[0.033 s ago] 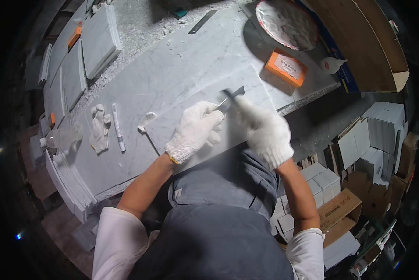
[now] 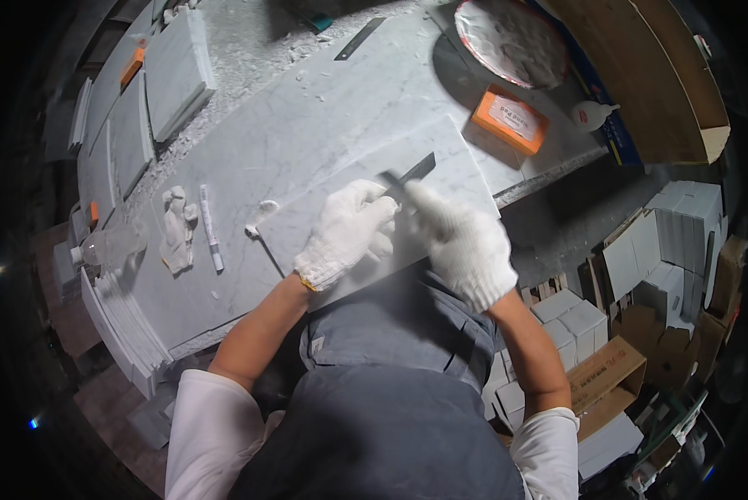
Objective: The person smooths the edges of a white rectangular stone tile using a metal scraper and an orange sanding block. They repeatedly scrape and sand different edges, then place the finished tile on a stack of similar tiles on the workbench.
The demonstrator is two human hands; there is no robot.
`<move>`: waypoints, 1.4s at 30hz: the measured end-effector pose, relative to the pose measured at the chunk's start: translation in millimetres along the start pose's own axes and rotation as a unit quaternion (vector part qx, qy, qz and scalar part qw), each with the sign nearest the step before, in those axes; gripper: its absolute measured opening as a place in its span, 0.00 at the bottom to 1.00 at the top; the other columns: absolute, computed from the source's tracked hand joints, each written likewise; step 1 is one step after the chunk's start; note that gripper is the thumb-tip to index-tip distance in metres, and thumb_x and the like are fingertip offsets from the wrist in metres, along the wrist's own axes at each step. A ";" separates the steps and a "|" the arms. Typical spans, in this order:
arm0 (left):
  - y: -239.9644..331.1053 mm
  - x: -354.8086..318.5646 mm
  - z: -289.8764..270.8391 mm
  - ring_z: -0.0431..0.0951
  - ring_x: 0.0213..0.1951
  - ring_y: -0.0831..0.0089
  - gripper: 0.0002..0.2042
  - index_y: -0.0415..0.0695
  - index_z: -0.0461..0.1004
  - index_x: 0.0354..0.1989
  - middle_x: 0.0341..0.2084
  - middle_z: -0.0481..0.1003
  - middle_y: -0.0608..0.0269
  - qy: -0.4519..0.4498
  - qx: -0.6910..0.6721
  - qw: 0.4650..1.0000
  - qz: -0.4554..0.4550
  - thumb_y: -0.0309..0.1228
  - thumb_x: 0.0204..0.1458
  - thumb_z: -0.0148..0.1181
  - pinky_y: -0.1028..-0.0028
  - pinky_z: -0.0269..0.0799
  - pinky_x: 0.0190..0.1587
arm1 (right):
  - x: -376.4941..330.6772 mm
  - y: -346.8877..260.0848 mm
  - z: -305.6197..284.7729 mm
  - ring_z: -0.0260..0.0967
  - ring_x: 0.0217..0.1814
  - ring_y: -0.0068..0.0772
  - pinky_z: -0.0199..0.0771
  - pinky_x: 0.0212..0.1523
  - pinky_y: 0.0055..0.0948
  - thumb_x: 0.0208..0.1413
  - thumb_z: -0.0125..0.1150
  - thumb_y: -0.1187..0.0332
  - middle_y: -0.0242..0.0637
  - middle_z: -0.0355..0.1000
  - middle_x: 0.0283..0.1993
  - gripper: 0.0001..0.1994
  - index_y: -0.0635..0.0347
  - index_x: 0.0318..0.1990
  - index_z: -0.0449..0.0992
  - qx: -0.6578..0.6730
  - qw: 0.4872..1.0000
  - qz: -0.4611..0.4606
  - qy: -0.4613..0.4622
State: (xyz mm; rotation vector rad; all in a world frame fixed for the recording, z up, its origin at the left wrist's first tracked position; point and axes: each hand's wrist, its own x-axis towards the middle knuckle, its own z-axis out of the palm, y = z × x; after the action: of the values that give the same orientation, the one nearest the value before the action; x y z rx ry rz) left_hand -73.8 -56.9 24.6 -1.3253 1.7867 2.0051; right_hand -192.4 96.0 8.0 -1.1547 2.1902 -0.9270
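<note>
Right hand [image 2: 467, 246] and its dark blade [image 2: 390, 177] shift slightly left and nearer, crossing the flat metal strip [image 2: 422, 167]. Left hand [image 2: 345, 229] pinches the strip's near end; right fist clasps the blade.

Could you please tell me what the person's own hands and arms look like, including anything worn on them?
The left hand and right hand each wear a white, knitted-looking glove; a yellow edge shows at the left cuff. The forearms are bare, below loose white sleeves.
</note>
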 end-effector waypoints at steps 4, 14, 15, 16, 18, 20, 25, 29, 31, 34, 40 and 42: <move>0.9 0.5 -1.5 0.79 0.22 0.74 0.15 0.35 0.73 0.47 0.29 0.77 0.59 0.001 0.005 1.000 -0.001 0.34 0.59 0.58 0.76 0.74 0.22 | -1.4 -1.3 -1.8 0.80 0.42 0.41 0.78 0.43 0.33 0.58 0.59 0.77 0.44 0.80 0.43 0.19 0.49 0.57 0.79 0.072 0.987 0.105 0.094; -2.0 7.7 -13.5 0.73 0.19 0.79 0.11 0.35 0.70 0.48 0.26 0.74 0.62 -0.063 -0.108 0.992 -0.008 0.31 0.64 0.56 0.79 0.69 0.19 | -18.2 -15.5 27.0 0.81 0.45 0.39 0.79 0.47 0.32 0.62 0.60 0.72 0.46 0.80 0.47 0.22 0.48 0.64 0.74 0.096 0.987 0.095 0.088; -2.6 8.1 -13.7 0.73 0.19 0.78 0.12 0.35 0.71 0.48 0.26 0.74 0.62 -0.059 -0.117 0.991 -0.014 0.31 0.64 0.56 0.79 0.69 0.19 | -16.0 -15.5 27.0 0.80 0.48 0.37 0.78 0.49 0.31 0.62 0.60 0.72 0.47 0.80 0.49 0.22 0.48 0.64 0.74 0.062 0.992 0.106 0.031; -3.4 9.1 -13.1 0.73 0.19 0.78 0.12 0.35 0.71 0.49 0.27 0.74 0.62 -0.063 -0.128 0.990 -0.016 0.31 0.64 0.56 0.79 0.68 0.19 | -16.5 -16.9 25.9 0.80 0.50 0.35 0.77 0.52 0.29 0.62 0.60 0.72 0.47 0.79 0.50 0.22 0.47 0.64 0.74 0.028 0.991 0.118 -0.052; -6.2 8.0 -11.5 0.75 0.20 0.76 0.12 0.36 0.73 0.48 0.27 0.75 0.62 -0.037 -0.102 0.994 -0.001 0.32 0.62 0.57 0.77 0.70 0.20 | -12.3 -13.6 20.6 0.78 0.54 0.28 0.74 0.57 0.25 0.60 0.63 0.75 0.44 0.79 0.55 0.21 0.56 0.62 0.75 0.219 0.964 0.089 0.122; -10.8 5.1 -7.9 0.79 0.21 0.70 0.13 0.39 0.76 0.47 0.28 0.77 0.61 0.015 -0.028 0.999 0.037 0.34 0.59 0.61 0.73 0.74 0.22 | -12.3 -6.1 10.0 0.76 0.57 0.28 0.73 0.59 0.24 0.60 0.63 0.76 0.43 0.78 0.56 0.20 0.62 0.61 0.75 0.173 0.970 0.116 0.122; -21.5 6.7 -6.7 0.77 0.23 0.66 0.15 0.44 0.80 0.48 0.30 0.79 0.60 0.197 0.467 0.707 0.493 0.25 0.49 0.66 0.70 0.69 0.25 | -12.7 12.0 -6.4 0.74 0.38 0.19 0.75 0.39 0.20 0.62 0.60 0.76 0.33 0.78 0.43 0.20 0.58 0.62 0.74 0.235 0.956 0.107 0.140; -26.5 5.6 -10.8 0.78 0.26 0.67 0.18 0.45 0.80 0.48 0.30 0.80 0.63 0.182 0.527 0.658 0.506 0.24 0.45 0.66 0.69 0.70 0.27 | -14.7 3.5 -10.3 0.78 0.50 0.29 0.76 0.53 0.24 0.64 0.55 0.77 0.39 0.79 0.54 0.23 0.45 0.64 0.73 0.191 0.976 0.098 -0.028; -27.2 6.0 -11.8 0.78 0.27 0.67 0.18 0.45 0.80 0.48 0.31 0.80 0.63 0.178 0.526 0.656 0.511 0.24 0.44 0.66 0.69 0.71 0.27 | -14.1 -2.7 -13.7 0.77 0.55 0.28 0.76 0.55 0.24 0.62 0.57 0.76 0.43 0.79 0.54 0.20 0.55 0.62 0.74 0.218 0.964 0.142 0.049; -27.0 7.2 -11.7 0.79 0.28 0.66 0.18 0.44 0.80 0.47 0.33 0.81 0.62 0.174 0.532 0.655 0.508 0.25 0.44 0.67 0.68 0.72 0.28 | -15.6 -10.4 -17.6 0.76 0.58 0.29 0.74 0.58 0.25 0.63 0.59 0.74 0.44 0.79 0.56 0.19 0.60 0.62 0.75 0.200 0.969 0.146 0.006; -28.8 6.7 -11.8 0.80 0.29 0.64 0.16 0.44 0.80 0.46 0.33 0.81 0.61 0.173 0.532 0.660 0.501 0.25 0.46 0.67 0.69 0.73 0.28 | -19.4 -10.6 -8.6 0.75 0.60 0.28 0.72 0.61 0.26 0.62 0.59 0.75 0.43 0.77 0.58 0.19 0.60 0.62 0.74 0.237 0.951 0.182 0.084; -30.7 6.6 -12.0 0.80 0.29 0.64 0.15 0.44 0.80 0.46 0.33 0.81 0.61 0.172 0.514 0.666 0.513 0.25 0.46 0.67 0.68 0.73 0.28 | -20.9 -9.4 -5.8 0.75 0.59 0.28 0.72 0.61 0.27 0.62 0.60 0.75 0.43 0.78 0.58 0.20 0.60 0.61 0.75 0.235 0.962 0.140 0.022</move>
State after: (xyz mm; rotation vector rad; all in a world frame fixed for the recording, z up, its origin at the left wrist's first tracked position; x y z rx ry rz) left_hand -52.6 -61.5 -1.0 -0.2333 3.4560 0.3541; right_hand -180.6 111.8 21.2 -0.5908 1.9456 -1.2598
